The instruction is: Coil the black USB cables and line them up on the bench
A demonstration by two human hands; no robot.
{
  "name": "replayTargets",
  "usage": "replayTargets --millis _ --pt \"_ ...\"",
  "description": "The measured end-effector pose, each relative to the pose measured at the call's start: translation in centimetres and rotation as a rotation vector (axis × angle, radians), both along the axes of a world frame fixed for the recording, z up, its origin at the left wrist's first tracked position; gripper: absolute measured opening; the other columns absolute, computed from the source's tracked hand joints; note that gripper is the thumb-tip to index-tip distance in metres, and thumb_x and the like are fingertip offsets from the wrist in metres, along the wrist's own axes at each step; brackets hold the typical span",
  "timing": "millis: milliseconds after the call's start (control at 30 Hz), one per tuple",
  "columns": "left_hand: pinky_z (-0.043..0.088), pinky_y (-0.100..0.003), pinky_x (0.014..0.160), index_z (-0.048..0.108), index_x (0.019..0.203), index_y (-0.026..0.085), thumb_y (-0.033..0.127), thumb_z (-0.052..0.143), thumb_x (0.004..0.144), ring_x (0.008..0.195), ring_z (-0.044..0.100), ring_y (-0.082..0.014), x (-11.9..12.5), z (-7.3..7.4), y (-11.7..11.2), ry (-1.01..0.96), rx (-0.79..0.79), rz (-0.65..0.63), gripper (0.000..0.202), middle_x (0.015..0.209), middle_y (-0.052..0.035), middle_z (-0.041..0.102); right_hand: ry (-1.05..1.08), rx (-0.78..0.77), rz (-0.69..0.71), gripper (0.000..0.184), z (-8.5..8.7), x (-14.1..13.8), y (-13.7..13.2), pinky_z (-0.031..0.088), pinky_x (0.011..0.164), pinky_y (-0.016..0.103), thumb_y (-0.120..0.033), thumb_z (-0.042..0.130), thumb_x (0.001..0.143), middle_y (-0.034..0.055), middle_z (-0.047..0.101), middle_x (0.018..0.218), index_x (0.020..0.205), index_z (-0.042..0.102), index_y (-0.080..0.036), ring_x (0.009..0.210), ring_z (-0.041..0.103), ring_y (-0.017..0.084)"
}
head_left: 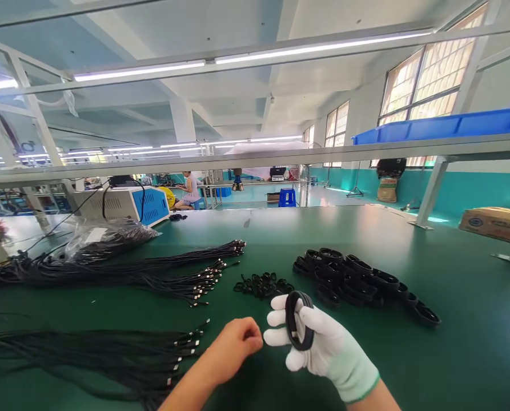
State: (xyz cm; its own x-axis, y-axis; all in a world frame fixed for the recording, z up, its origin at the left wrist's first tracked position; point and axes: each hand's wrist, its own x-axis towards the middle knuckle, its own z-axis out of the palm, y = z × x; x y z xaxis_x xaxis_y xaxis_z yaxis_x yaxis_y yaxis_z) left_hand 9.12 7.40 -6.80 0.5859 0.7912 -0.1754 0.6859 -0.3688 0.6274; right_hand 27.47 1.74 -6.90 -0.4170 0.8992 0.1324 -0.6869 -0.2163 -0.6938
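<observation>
My right hand (pixel 318 342), in a white glove, is closed around a coiled black cable (pixel 298 319) wound into a small loop, held up above the green table (pixel 473 319). My bare left hand (pixel 237 341) is closed in a pinch beside the gloved fingertips, touching or nearly touching them; what it pinches is too small to make out. Just beyond the hands lies a small heap of black ties (pixel 261 283). To the right sits a pile of finished black cable coils (pixel 361 279).
Long bundles of straight black cables (pixel 152 271) with metal plugs lie on the left, more (pixel 87 348) nearer me. A plastic bag (pixel 104 234) and a blue-and-white machine (pixel 130 204) stand at back left. A cardboard box (pixel 494 224) sits far right. A person sits far off.
</observation>
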Motion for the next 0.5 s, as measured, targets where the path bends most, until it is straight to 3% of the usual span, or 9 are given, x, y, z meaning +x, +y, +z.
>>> replayTargets --millis 100,200,300,400,500 --pt "0.035 -0.020 0.051 0.047 0.074 0.018 0.043 0.054 0.078 0.056 0.044 -0.0103 -2.2 0.7 -1.0 -0.550 -0.409 0.160 0.026 0.060 0.0041 0.045 -0.086 -0.073 -0.118 0.044 0.3 -1.1 -0.3 0.053 0.051 0.025 -0.036 0.074 0.069 0.0093 0.065 0.101 0.106 0.058 -0.017 0.079 0.067 0.020" --pt "0.032 -0.019 0.048 0.050 0.071 0.017 0.048 0.076 0.060 0.052 0.042 -0.0075 -2.3 0.0 -2.3 -0.983 -0.719 0.283 0.042 0.059 0.0043 0.047 -0.234 -0.150 -0.273 0.046 0.1 -3.1 -0.2 0.050 0.041 0.023 -0.033 0.078 0.060 0.0101 0.064 0.101 0.098 0.058 -0.015 0.065 0.064 0.016" --pt "0.033 -0.018 0.045 0.050 0.068 0.017 0.053 0.079 0.056 0.048 0.042 -0.0066 -1.2 -1.7 -2.9 -1.063 -0.734 0.326 0.049 0.057 0.0042 0.050 -0.433 -0.193 -0.391 0.046 -0.5 -5.0 0.3 0.046 0.036 0.022 -0.026 0.077 0.055 0.0060 0.063 0.090 0.094 0.055 -0.016 0.057 0.060 0.014" --pt "0.031 -0.018 0.042 0.047 0.066 0.018 0.061 0.075 0.057 0.043 0.040 -0.0065 -0.5 -3.6 -2.6 -0.984 -0.629 0.336 0.052 0.051 0.0061 0.048 -0.580 -0.187 -0.469 0.042 -1.1 -6.2 0.5 0.040 0.033 0.018 -0.024 0.073 0.058 -0.0028 0.058 0.065 0.093 0.051 -0.017 0.046 0.052 0.010" --pt "0.029 -0.019 0.041 0.048 0.068 0.018 0.064 0.065 0.066 0.042 0.039 -0.0076 -0.8 -5.3 -2.1 -0.859 -0.497 0.324 0.049 0.048 0.0064 0.047 -0.545 -0.248 -0.456 0.038 -1.5 -6.6 0.1 0.032 0.033 0.016 -0.028 0.071 0.063 -0.0067 0.052 0.053 0.093 0.050 -0.018 0.035 0.041 0.005"
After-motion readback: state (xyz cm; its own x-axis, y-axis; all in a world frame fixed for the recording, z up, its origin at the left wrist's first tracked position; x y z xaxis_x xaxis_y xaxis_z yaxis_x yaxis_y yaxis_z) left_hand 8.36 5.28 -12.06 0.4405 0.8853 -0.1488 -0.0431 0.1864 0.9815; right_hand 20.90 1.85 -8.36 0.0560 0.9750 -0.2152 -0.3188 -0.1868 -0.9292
